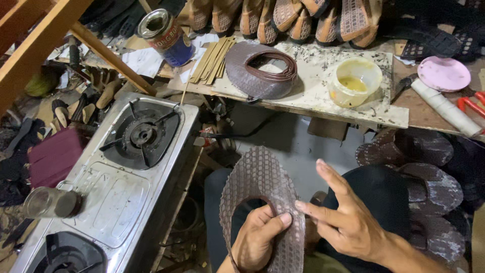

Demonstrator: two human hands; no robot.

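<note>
Below the table's front edge, over the lap, left hand pinches a brown woven shoe upper, thumb on top; right hand open, fingertips touching its edge.

Open air above the lap, between the gas stove on the left and the stack of woven uppers on the right. Ahead, the tabletop edge juts out, crowded: a finished upper, a glue tub, a tin can. A wooden beam slants across the far left.
</note>
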